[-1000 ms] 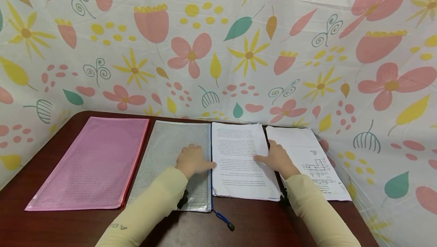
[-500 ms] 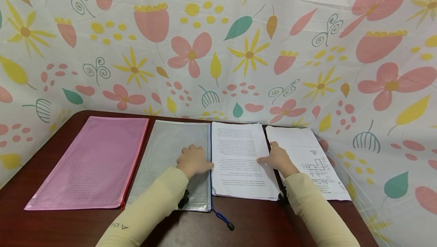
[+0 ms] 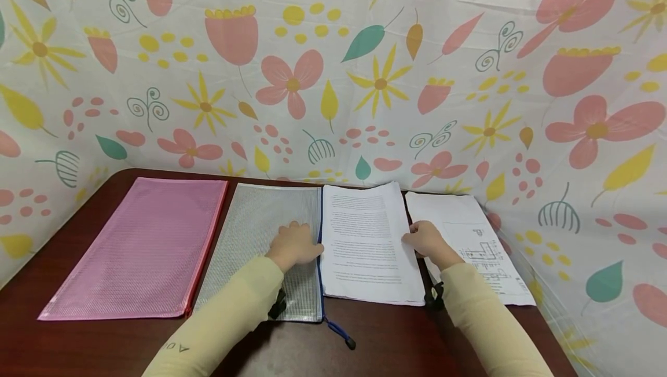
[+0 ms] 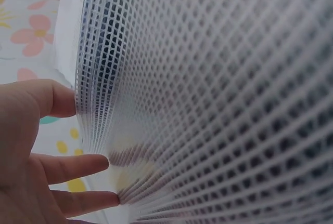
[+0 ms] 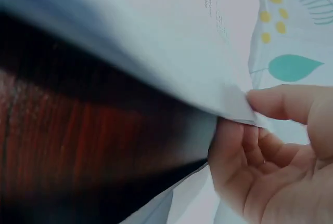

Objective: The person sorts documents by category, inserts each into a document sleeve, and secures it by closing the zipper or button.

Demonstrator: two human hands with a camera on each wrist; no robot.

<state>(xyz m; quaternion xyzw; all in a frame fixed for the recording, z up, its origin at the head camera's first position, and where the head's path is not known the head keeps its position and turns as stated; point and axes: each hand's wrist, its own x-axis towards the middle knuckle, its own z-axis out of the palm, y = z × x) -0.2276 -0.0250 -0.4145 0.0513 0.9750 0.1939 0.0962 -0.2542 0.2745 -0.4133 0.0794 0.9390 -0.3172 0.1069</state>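
Observation:
A grey mesh zip pouch (image 3: 271, 209) with a blue zipper edge lies left of a stack of printed paper (image 3: 365, 220). My left hand (image 3: 293, 245) rests on the pouch, its thumb by the zipper edge. In the left wrist view, the outstretched fingers (image 4: 78, 168) touch the mesh (image 4: 197, 78). My right hand (image 3: 429, 242) pinches the right edge of the paper stack. In the right wrist view, the thumb lies on top of the paper (image 5: 208, 73) and the curled fingers are beneath it.
A pink mesh pouch (image 3: 146, 244) with a red edge lies at the left of the dark wooden table (image 3: 292, 354). Another sheet with a drawing (image 3: 453, 215) lies on the right. A floral cloth (image 3: 312, 76) hangs behind.
My right thumb has moved right to the stack's edge, and the fingers have taken hold there. The stack has shifted slightly left, its far edge now a little raised. The left hand has barely moved.

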